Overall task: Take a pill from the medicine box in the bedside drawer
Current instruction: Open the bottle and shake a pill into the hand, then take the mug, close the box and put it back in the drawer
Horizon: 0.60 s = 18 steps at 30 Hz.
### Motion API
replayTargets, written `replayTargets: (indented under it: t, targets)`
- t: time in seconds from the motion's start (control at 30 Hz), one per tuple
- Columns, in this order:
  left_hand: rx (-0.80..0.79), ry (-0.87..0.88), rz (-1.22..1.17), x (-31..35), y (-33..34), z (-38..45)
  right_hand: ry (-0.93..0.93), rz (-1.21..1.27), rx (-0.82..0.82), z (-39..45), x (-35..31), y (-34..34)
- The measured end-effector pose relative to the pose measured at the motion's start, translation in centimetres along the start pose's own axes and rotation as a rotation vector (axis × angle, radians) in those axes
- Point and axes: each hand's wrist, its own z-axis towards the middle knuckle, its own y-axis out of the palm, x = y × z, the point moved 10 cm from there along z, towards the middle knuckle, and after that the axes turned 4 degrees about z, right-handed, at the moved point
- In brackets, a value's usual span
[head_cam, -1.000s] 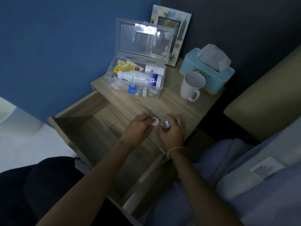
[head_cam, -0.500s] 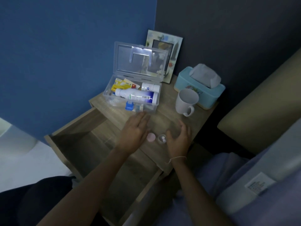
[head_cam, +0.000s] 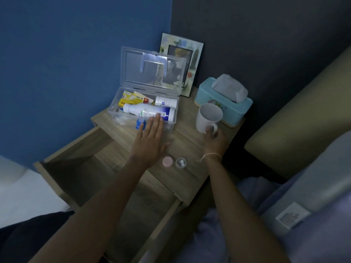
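The clear medicine box [head_cam: 171,123] stands open on the bedside table [head_cam: 190,147], lid upright, with a white bottle [head_cam: 148,112] and packets inside. Near the table's front edge sit a small clear cup [head_cam: 180,163] holding two white pills and a pink cap [head_cam: 167,161] beside it. My left hand [head_cam: 151,141] stretches flat and open toward the box, fingertips at its front wall. At the white mug [head_cam: 208,117], my right hand [head_cam: 215,141] has its fingers on the handle. The drawer [head_cam: 106,168] below stands pulled out.
A teal tissue box [head_cam: 224,99] and a picture frame [head_cam: 181,63] stand at the back of the table against the dark wall. A bed with a padded headboard [head_cam: 303,114] lies to the right. The blue wall is on the left.
Both hands left the pill cup and pink cap on the table. My left hand moved forward to the medicine box; my right hand moved right to the mug's handle.
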Motion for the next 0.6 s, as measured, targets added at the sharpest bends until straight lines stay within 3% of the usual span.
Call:
replayTargets:
  t: [0.6]
  targets:
    - [-0.046,0.02,-0.127,-0.6,-0.4,-0.3,-0.077,0.095,-0.052,-3.5,0.1,-0.8]
